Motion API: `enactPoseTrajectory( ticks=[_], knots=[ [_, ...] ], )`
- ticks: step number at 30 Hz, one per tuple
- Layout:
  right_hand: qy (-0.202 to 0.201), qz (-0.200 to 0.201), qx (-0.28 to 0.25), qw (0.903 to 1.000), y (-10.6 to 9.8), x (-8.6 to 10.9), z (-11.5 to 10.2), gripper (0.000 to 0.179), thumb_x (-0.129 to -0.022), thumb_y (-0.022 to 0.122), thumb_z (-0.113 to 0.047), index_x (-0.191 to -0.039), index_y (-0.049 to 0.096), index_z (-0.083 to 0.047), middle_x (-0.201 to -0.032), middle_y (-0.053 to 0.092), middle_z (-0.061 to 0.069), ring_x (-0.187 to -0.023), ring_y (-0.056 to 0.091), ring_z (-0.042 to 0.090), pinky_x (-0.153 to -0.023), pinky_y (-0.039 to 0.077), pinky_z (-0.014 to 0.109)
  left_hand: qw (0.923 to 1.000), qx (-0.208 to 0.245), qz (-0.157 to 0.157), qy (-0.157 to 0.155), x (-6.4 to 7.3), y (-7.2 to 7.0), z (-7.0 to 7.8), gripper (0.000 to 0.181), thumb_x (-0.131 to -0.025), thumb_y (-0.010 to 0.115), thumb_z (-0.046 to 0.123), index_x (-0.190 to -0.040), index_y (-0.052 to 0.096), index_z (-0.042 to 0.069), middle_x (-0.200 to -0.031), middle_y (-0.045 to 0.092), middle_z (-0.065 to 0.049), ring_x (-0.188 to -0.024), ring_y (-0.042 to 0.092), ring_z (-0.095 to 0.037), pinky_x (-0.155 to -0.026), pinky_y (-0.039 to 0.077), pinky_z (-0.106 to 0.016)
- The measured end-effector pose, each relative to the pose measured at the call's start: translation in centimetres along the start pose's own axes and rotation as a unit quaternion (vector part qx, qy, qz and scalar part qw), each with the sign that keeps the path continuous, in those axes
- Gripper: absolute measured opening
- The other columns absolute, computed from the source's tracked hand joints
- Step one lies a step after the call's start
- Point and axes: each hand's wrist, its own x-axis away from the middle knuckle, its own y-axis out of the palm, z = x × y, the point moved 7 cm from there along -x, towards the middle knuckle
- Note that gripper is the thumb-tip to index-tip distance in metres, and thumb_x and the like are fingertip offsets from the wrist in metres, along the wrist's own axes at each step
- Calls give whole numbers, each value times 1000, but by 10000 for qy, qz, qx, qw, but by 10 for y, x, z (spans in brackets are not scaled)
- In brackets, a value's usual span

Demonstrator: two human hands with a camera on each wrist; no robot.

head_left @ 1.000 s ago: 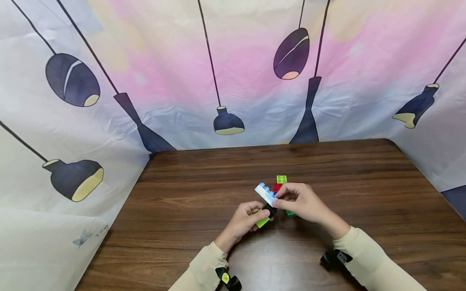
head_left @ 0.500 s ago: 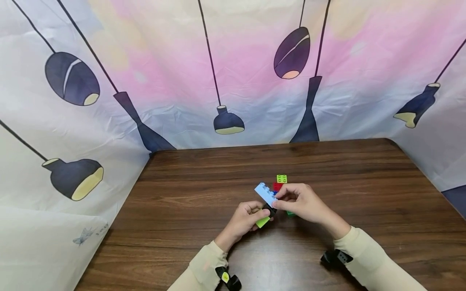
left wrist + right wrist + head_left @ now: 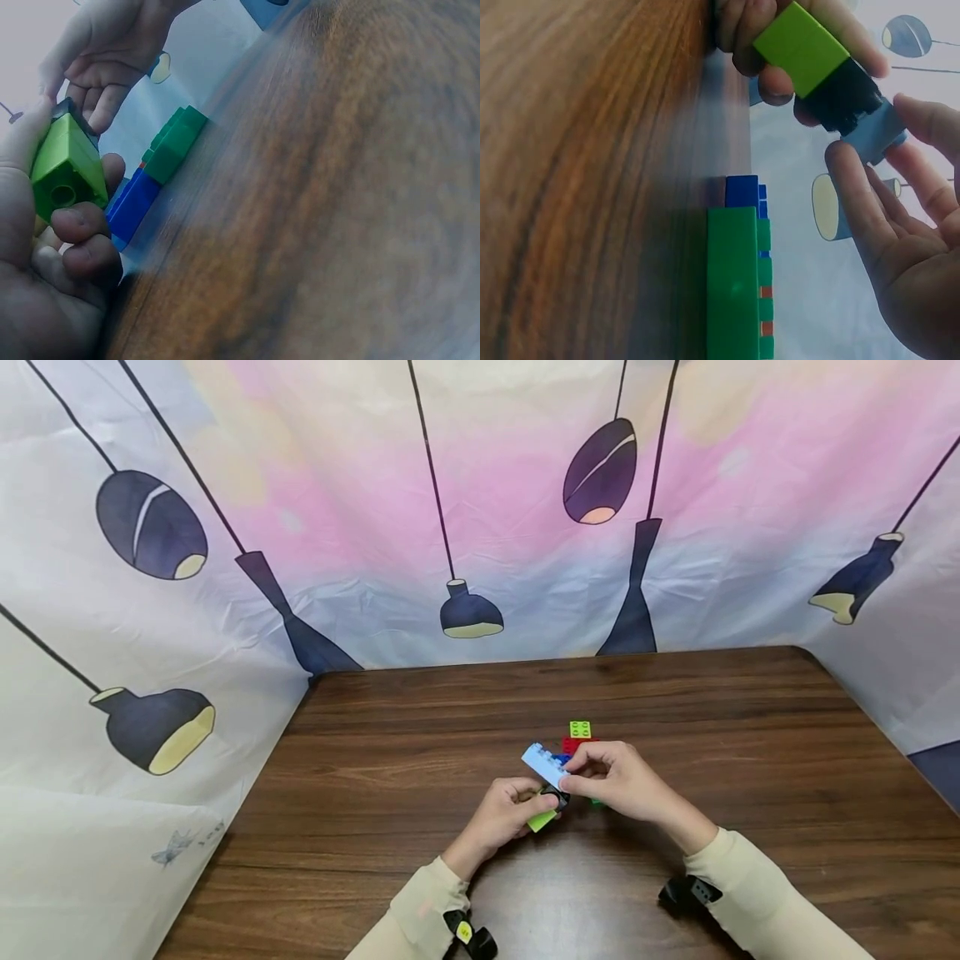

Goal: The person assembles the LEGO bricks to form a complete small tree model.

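Note:
My left hand (image 3: pixel 504 818) grips a lime-green toy building brick (image 3: pixel 802 49) with a black brick (image 3: pixel 841 96) against its end. My right hand (image 3: pixel 626 781) pinches a long light-blue brick (image 3: pixel 544 766) between thumb and fingers. One end of the light-blue brick meets the black brick's studded side; whether they are locked together, I cannot tell. In the left wrist view, the lime-green brick (image 3: pixel 69 165) shows a hollow round mark on its end, and the fingers curl beneath it. Both hands are held above the table.
Behind the hands, other bricks lie on the wooden table (image 3: pixel 360 752): a lime-green one (image 3: pixel 580 728), a red one (image 3: pixel 572 745), a blue one (image 3: pixel 133 206) and a green one (image 3: pixel 732 281). A printed curtain (image 3: pixel 337 527) hangs behind the table.
My right hand has shifted slightly down and left, and the light-blue brick has tilted a little lower. More of the red and blue bricks behind shows. My left hand has barely moved.

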Motion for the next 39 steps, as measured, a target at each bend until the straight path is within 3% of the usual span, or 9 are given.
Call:
enactPoseTrajectory(
  ticks=[6,14,20,25,29,34,39],
  knots=[
    [-30,8,-48,10000,2,0,1,5,-93,80,-5,-91,76,-6,-88,72,3,-70,62,10,-59,53,23,10000,-32,53,-67,1,-1,-1,32,-103,72,20,-99,69,-11,-92,72,-36,-53,44,-3,-44,34,-18],
    [-24,-61,-208,9998,6,-1,6,6,-93,79,-3,-92,75,-7,-90,71,6,-71,63,12,-61,55,25,9998,-59,126,-108,1,-2,-5,31,-102,72,20,-97,70,-11,-87,75,-28,-49,44,-5,-43,35,-18],
    [-132,-42,-271,9995,5,-2,6,7,-93,79,-1,-94,74,-7,-90,71,7,-71,64,13,-62,56,25,9996,-209,202,-66,-1,-2,-2,30,-103,71,20,-96,71,-9,-89,74,-31,-49,45,-6,-44,38,-19],
    [-44,-167,-113,9998,6,0,11,6,-95,79,-5,-98,74,-8,-92,71,6,-78,67,14,-66,58,26,9994,-142,158,-258,2,0,-5,29,-103,71,19,-102,68,-10,-81,75,-15,-47,47,-6,-44,41,-19],
    [17,-326,-61,9994,8,3,13,7,-96,78,-6,-100,73,-8,-94,71,6,-82,69,17,-68,60,27,9997,-3,-20,-255,3,3,-8,38,-102,72,24,-114,67,-12,-71,66,3,-45,45,-7,-42,40,-20],
    [-95,-429,-31,9990,8,0,6,13,-97,78,-8,-104,68,-6,-97,71,6,-89,70,18,-75,62,29,9998,59,-159,-87,1,1,-3,48,-103,71,33,-120,65,-11,-73,59,5,-46,42,-7,-41,36,-20],
    [-247,-524,699,9959,-2,0,-3,12,-99,77,-17,-109,70,-13,-105,73,-1,-96,69,12,-79,61,33,9997,135,-102,-165,-1,1,-3,40,-106,66,28,-114,65,-11,-70,61,5,-46,43,-7,-41,38,-20]
  ],
)
